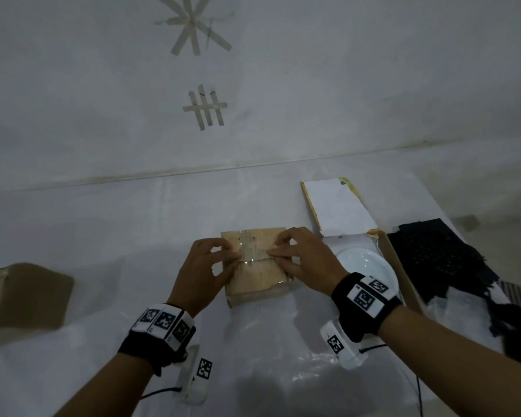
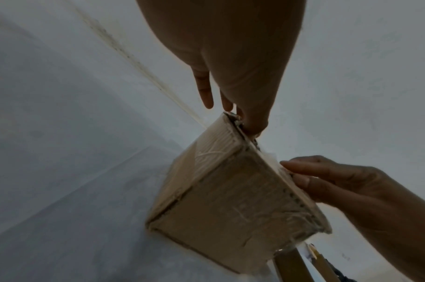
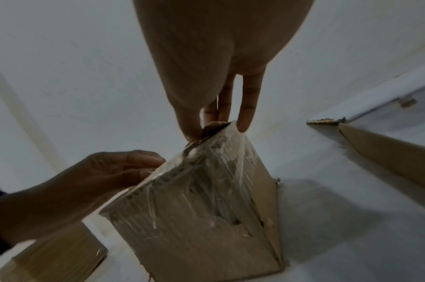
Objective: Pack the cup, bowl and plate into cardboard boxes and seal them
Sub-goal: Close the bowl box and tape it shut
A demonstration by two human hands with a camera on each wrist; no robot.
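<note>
Small cardboard box (image 1: pixel 259 279) on tabletop (image 1: pixel 109 233): looks light, with stiff walls. Clear tape (image 1: pixel 250 251) over top seam likely slick. Left hand (image 1: pixel 203 266) and right hand (image 1: pixel 309 257): fingers curled, pinching tape at seam, probably best hold.

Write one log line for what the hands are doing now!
left hand: pinches tape | right hand: pinches tape | cardboard box: closed, on table

We see a matt brown cardboard box (image 1: pixel 259 275) banded with glossy, wrinkled clear tape (image 1: pixel 251 248); the white plate (image 1: pixel 364 266) looks glazed, perhaps ceramic.

Black wristbands (image 1: pixel 348 291) bear white code-marked blocks (image 1: pixel 163 322).
</note>
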